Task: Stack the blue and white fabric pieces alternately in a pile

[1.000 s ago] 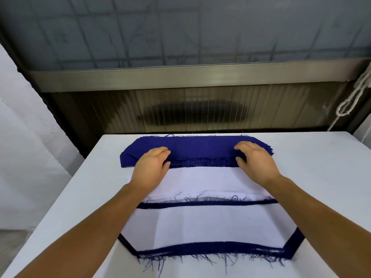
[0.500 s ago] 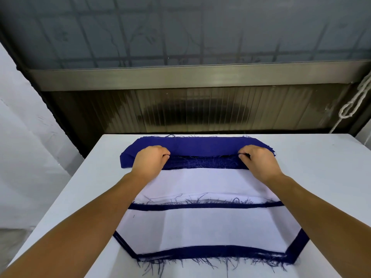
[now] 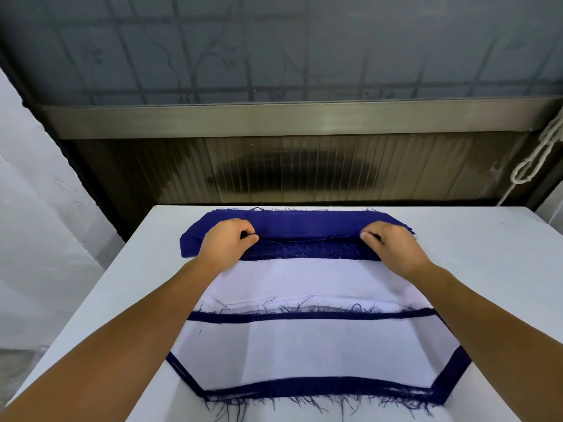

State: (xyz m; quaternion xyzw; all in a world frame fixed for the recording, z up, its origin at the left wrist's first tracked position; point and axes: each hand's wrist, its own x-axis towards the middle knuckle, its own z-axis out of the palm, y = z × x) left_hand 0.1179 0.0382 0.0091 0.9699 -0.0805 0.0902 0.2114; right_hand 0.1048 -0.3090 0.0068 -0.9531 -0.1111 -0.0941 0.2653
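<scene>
Now both hands' fingers pinch blue fabric near edge.

hands now pinching blue fabric edge

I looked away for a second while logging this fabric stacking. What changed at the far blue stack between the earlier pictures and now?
Both hands went from resting flat on the dark blue fabric stack to pinching its near top edge: the left hand and right hand have curled their fingers shut on the top blue layer, lifting it slightly. The white fabric pieces with blue borders in the near pile and the white table stayed as they were.
</scene>
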